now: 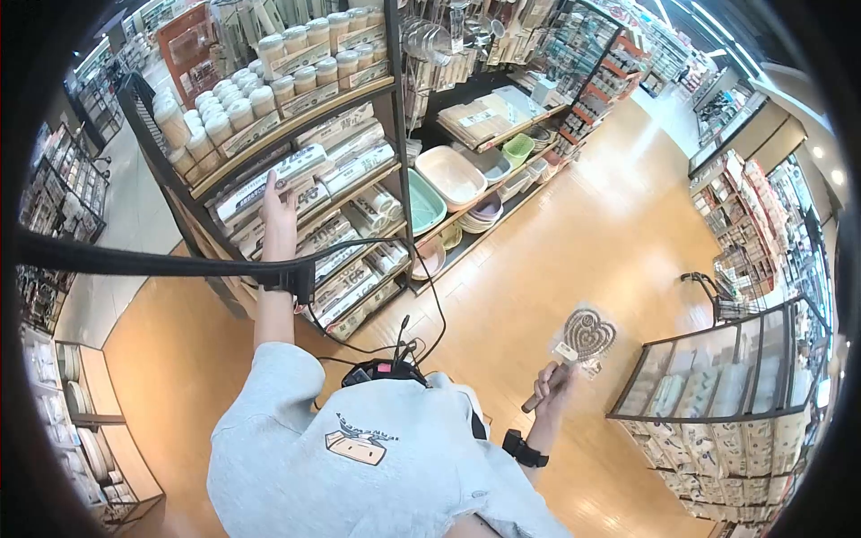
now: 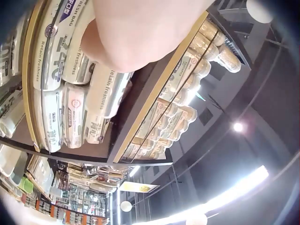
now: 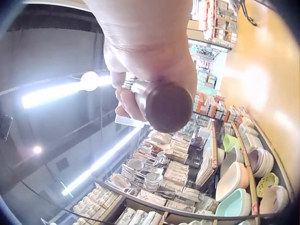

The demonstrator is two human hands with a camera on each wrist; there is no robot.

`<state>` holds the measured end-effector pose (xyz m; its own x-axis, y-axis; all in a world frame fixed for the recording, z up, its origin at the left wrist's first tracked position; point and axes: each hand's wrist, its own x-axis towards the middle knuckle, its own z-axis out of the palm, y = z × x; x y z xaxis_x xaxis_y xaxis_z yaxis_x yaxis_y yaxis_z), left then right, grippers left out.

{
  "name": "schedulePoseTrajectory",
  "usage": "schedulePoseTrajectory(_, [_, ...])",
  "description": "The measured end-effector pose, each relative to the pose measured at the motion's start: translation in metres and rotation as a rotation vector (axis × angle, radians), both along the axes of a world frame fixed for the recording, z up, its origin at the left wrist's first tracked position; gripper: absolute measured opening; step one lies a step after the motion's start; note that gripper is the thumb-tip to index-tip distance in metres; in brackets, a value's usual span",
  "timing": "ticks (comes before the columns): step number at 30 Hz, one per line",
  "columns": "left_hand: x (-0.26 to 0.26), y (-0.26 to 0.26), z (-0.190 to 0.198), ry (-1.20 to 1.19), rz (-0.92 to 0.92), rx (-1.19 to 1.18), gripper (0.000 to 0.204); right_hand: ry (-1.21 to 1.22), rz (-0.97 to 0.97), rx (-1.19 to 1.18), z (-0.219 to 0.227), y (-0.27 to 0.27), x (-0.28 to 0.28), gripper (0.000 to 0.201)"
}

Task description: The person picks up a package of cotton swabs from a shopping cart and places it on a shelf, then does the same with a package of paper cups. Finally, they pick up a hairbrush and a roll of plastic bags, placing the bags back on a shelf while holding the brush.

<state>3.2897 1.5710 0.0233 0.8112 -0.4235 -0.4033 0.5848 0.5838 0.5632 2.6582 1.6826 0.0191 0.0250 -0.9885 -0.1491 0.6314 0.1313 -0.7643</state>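
My left hand [image 1: 278, 213] reaches to the shelf on the left, its fingers extended against a white-wrapped roll of fresh-keeping bags [image 1: 300, 166]. In the left wrist view, "Retain freshness" is printed on the neighbouring rolls [image 2: 47, 51], while the hand hides part of the one beneath it. Held out low on the other side, my right hand [image 1: 554, 392] grips a brown-handled tool with a heart-shaped, ringed head [image 1: 589, 334] in clear wrapping. The right wrist view shows the round butt of its handle [image 3: 168, 108], with fingers curled around it.
Above the rolls stand rows of capped toothpick tubs [image 1: 238, 112]. Basins [image 1: 453, 175] and hanging kitchen utensils [image 1: 439, 40] fill the racks beyond. A display case [image 1: 717, 372] is at right. A black strap [image 1: 134, 260] and loose cables [image 1: 439, 309] cross near the left forearm.
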Motion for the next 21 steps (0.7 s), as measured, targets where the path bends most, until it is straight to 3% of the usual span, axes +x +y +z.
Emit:
schedulePoseTrajectory(3, [-0.002,0.002,0.013,-0.021,0.164,0.009,0.041,-0.017,0.047,0.02,0.003,-0.035,0.02,0.049])
schedulePoseTrajectory(14, [0.042,0.009,0.004,-0.059,0.177,-0.038,0.026,0.008,0.45,0.011,0.004,-0.139,0.056,0.054])
schedulePoseTrajectory(18, [0.026,0.021,0.004,-0.07,0.226,0.028,0.037,-0.003,0.509,0.02,0.003,-0.157,0.062,0.05])
schedulePoseTrajectory(21, [0.009,0.029,0.003,-0.222,0.141,0.098,0.042,-0.032,0.534,0.032,-0.002,-0.164,0.067,0.046])
